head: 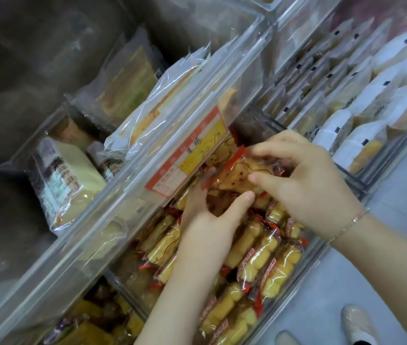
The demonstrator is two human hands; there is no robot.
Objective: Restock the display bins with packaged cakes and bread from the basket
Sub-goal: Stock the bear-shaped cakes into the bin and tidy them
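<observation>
Clear display bin (304, 267), both hands pinching cake packet (237, 179), lengthwise across rows

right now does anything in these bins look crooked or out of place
One cake packet sits tilted at the back of the clear bin, crosswise to the neat rows of yellow cakes. Both the left hand and right hand grip it, so it isn't placed yet. Nothing looks spilled.

Bare forearms without sleeves, thin beaded bracelet (349, 226) on the right wrist, pale slip-on shoes (356, 324) at the floor
</observation>
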